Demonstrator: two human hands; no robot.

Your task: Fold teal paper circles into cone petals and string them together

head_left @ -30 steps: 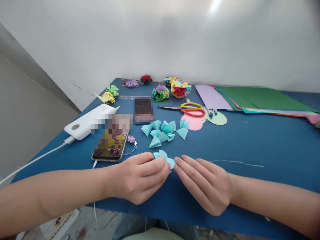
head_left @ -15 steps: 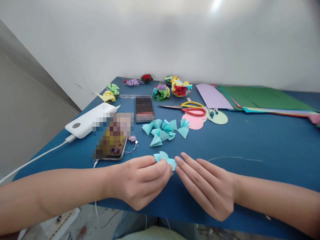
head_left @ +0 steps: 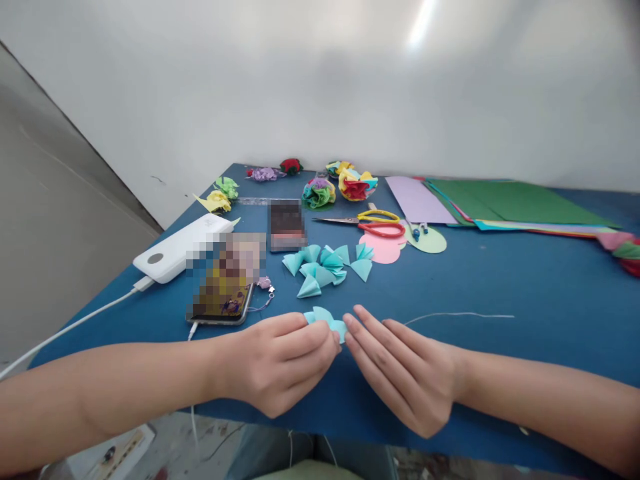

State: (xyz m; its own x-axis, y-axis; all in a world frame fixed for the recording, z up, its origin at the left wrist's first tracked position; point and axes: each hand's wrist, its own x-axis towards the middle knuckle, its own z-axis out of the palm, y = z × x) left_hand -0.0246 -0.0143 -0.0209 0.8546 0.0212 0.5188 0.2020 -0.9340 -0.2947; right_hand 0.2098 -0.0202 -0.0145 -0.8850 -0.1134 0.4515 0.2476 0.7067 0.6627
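Note:
Near the table's front edge, my left hand pinches folded turquoise paper petals, which fan out above its thumb. From the other side, my right hand meets the paper with its fingertips; its fingers are long and pressed together, and its thumb is hidden. A thin pale thread or wire runs out to the right from behind this hand. Whether the right fingers grip its other end cannot be seen. Just beyond both hands lies a loose group of folded turquoise paper pieces.
Scissors lie on pink paper shapes. Coloured sheets are stacked back right. Several paper flowers stand along the rear. At left are a white power bank, a cabled phone and a second dark phone.
The whole view has shifted slightly, with the table's far objects a little lower in it. Both hands keep nearly the same pose around the turquoise paper.

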